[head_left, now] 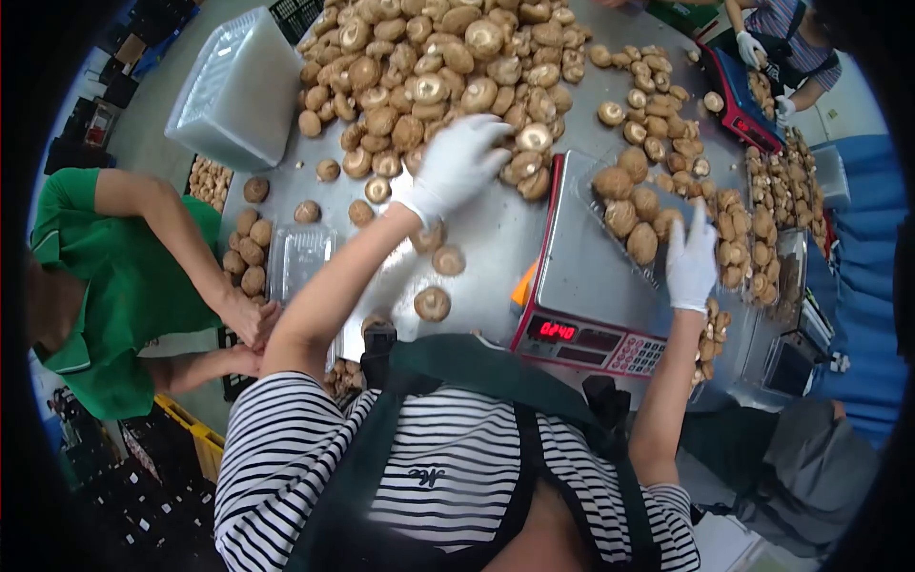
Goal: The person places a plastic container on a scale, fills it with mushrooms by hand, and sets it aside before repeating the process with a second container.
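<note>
Mushroom pile [429, 57] under spread left hand [457, 162]; tray [612, 240] against flat, open right hand [691, 262].

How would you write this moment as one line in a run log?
left hand: on mushroom pile | right hand: at clear tray | clear tray: on scale, part filled

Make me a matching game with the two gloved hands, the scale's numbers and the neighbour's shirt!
Things:
1. left hand
2. right hand
3. scale display
4. co-worker's shirt

Places and colours:
A. green
B. on the mushroom pile
C. red digits
D. at the clear tray

Pairs: 1-B, 2-D, 3-C, 4-A
</note>
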Motion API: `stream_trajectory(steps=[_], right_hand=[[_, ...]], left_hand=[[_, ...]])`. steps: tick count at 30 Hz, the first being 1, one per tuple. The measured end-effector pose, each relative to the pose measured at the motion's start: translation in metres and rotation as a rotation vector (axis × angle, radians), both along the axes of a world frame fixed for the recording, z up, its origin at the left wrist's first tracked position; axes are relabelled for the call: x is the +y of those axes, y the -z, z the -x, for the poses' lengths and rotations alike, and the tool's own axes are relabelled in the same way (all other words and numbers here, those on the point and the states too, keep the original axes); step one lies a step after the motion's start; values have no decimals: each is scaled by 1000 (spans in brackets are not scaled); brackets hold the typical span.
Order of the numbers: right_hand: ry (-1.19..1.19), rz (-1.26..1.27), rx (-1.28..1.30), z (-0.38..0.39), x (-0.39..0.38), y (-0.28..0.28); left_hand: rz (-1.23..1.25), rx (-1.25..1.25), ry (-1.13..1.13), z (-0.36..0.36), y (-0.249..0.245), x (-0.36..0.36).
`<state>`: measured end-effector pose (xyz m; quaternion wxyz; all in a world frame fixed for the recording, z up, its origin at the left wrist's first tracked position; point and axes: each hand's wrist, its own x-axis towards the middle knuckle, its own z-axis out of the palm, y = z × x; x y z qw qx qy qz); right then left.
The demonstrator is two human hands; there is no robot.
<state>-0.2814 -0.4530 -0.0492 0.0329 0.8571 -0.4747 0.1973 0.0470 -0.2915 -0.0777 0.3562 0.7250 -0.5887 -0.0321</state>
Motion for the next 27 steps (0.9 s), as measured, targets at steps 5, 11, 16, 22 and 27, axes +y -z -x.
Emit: stream_trajectory(steps=[5, 11, 16, 22, 27], right_hand=[[-254, -123, -359, -41, 66, -47], [-845, -460, 15, -123, 157, -3], [-938, -226, 230, -165, 181, 74], [-797, -845, -147, -170, 167, 66], [-481, -1731, -675, -149, 169, 26]], left_hand=[[-30, -303, -13, -14, 31, 71], [-192, 278, -336, 57, 26, 171], [-236, 170, -172, 92, 43, 204], [-13, 1217, -322, 73, 48, 200], [200, 1698, -230, 54, 41, 196]])
